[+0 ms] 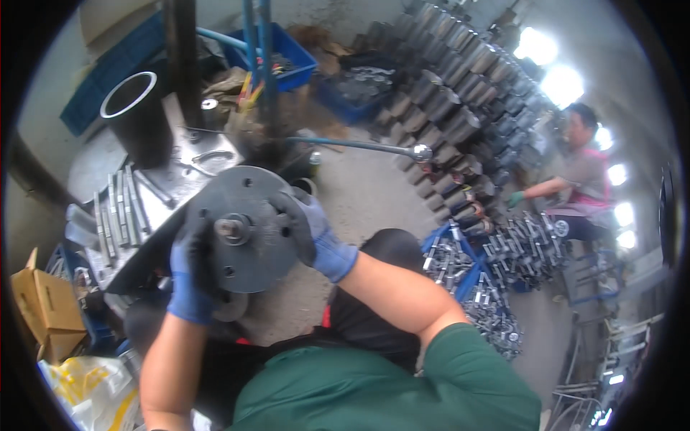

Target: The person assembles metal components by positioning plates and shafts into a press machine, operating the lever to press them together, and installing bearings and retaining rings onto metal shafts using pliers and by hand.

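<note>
Head: fingers [300,231] on disc [259,251] edges, floor [366,194] to right.

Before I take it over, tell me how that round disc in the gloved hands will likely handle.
The disc looks metallic, so probably stiff and fairly heavy. Being round, it could roll if stood on edge. The stub that seems to jut from its middle would likely make it rock if laid stub down.

We count one left hand [190,267] and one right hand [316,233], one grey disc [259,250], one big dark cylinder [138,129], at least five metal bars [126,207], one cardboard box [59,302], one plastic bag [97,394], one co-worker [591,176]; the stacked cylinders [460,126] defeat our counting.
</note>
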Motion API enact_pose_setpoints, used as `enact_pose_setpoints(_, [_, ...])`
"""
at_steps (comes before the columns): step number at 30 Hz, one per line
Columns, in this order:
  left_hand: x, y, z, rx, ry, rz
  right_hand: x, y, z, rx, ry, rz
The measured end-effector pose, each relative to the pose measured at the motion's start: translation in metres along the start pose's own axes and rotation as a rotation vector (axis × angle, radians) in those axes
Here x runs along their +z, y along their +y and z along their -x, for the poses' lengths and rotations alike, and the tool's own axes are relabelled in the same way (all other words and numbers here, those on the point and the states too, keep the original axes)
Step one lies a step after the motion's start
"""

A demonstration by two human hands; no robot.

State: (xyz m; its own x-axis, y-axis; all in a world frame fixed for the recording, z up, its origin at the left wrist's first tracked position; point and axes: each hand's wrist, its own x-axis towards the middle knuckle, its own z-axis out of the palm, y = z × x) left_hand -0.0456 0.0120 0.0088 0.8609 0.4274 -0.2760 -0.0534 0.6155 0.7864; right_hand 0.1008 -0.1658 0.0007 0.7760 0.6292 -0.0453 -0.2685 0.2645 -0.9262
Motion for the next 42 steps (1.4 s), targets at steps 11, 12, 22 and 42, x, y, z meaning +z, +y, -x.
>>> enact_pose_setpoints(11, [-0.034, -0.006, -0.021, 0.185, 0.070, 0.111, 0.027, -0.030, 0.018, 0.008, -0.235, -0.020])
enact_pose_setpoints(12, [-0.052, -0.014, -0.031, 0.220, 0.135, 0.001, 0.024, -0.025, 0.018, 0.024, -0.221, -0.014])
enact_pose_setpoints(22, [0.004, 0.030, 0.007, 0.158, 0.065, 0.404, 0.045, -0.026, 0.031, 0.099, -0.279, 0.003])
enact_pose_setpoints(42, [0.003, 0.078, 0.012, 0.439, -0.427, 0.561, 0.119, -0.091, -0.007, 0.269, -0.208, -0.075])
